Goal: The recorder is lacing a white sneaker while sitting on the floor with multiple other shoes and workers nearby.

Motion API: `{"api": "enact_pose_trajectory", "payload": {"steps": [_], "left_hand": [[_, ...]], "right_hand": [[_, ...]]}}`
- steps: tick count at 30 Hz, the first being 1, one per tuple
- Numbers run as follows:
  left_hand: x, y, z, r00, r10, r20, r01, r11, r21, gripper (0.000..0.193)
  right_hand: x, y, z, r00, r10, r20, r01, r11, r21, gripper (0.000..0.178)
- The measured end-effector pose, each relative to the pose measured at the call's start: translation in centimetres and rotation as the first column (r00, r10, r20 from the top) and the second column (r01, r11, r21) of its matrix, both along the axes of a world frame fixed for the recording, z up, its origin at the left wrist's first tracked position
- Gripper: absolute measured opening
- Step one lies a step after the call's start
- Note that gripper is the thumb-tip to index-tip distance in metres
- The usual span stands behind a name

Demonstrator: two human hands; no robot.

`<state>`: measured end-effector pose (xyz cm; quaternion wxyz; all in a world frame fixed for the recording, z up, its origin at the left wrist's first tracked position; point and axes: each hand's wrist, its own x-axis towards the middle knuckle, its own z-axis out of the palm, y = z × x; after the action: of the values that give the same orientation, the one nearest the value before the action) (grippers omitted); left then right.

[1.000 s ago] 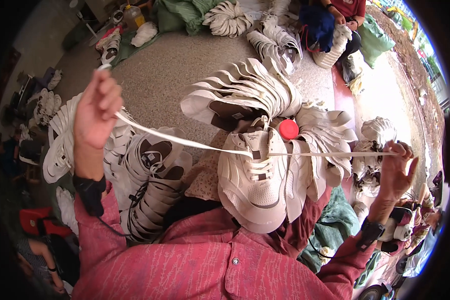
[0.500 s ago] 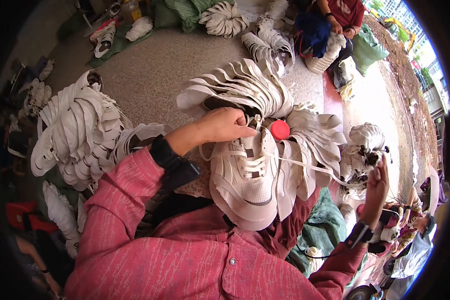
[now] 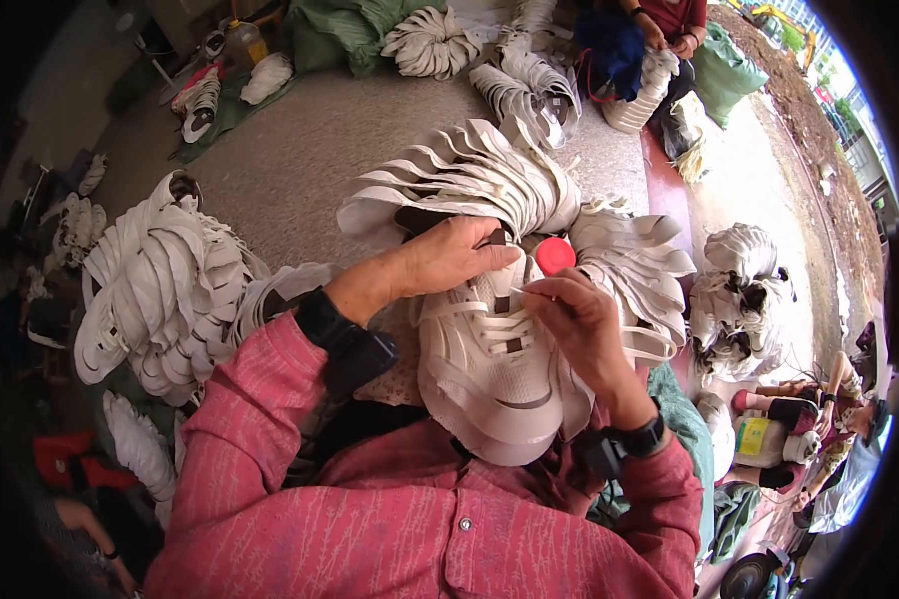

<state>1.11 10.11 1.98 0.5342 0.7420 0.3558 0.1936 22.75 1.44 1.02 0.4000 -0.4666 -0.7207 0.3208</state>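
A white sneaker upper (image 3: 494, 384) lies in front of me, its toe toward my body and white shoelace (image 3: 504, 327) crossing its lower eyelets. My left hand (image 3: 445, 257) is closed on the upper near the tongue, thumb on top and other fingers partly hidden. Over the eyelets on the right side, my right hand (image 3: 581, 321) pinches the shoelace; its tip is too small to make out. A loop of lace (image 3: 653, 344) hangs out beside that hand. Just beyond the fingers sits a round red lid (image 3: 553, 256).
Fanned stacks of white uppers stand ahead (image 3: 479, 180), at the right (image 3: 641, 262) and at the left (image 3: 165, 290). Another pile (image 3: 739, 299) lies farther right. Green sacks (image 3: 345, 40) are at the back. A person in red (image 3: 669, 35) handles uppers at the far right.
My right hand has come in from the far right, where it held the lace stretched out, to the eyelets. The lace now hangs slack in a loop. My left hand stays on the upper.
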Motion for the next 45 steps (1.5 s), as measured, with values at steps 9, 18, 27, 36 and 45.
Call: {"api": "enact_pose_trajectory", "payload": {"steps": [9,18,27,36,45], "left_hand": [[-0.8,1.1,-2.1,0.927,0.153,0.344,0.078,0.816,-0.573,0.034],[-1.5,0.6,-2.2,0.947,0.108,0.301,0.067,0.855,-0.515,0.037],[-1.5,0.4,-1.3,0.981,-0.03,0.191,0.104,0.915,-0.391,0.047],[-1.6,-0.1,-1.2,0.957,0.027,0.288,0.102,0.9,-0.424,0.063],[-2.4,-0.3,-2.4,0.938,0.146,0.315,0.016,0.888,-0.459,0.055]], "right_hand": [[-2.6,-1.0,-1.1,0.979,-0.164,0.124,0.121,0.947,0.299,0.016],[-1.1,0.1,0.5,0.966,0.107,-0.234,-0.18,0.931,-0.318,0.007],[-1.2,1.4,-1.5,0.953,0.238,-0.188,-0.256,0.964,-0.079,0.015],[-3.2,0.0,0.5,0.981,-0.145,-0.132,0.111,0.964,-0.24,0.017],[-3.7,-0.4,2.6,0.994,-0.087,0.068,0.099,0.977,-0.19,0.018]]}}
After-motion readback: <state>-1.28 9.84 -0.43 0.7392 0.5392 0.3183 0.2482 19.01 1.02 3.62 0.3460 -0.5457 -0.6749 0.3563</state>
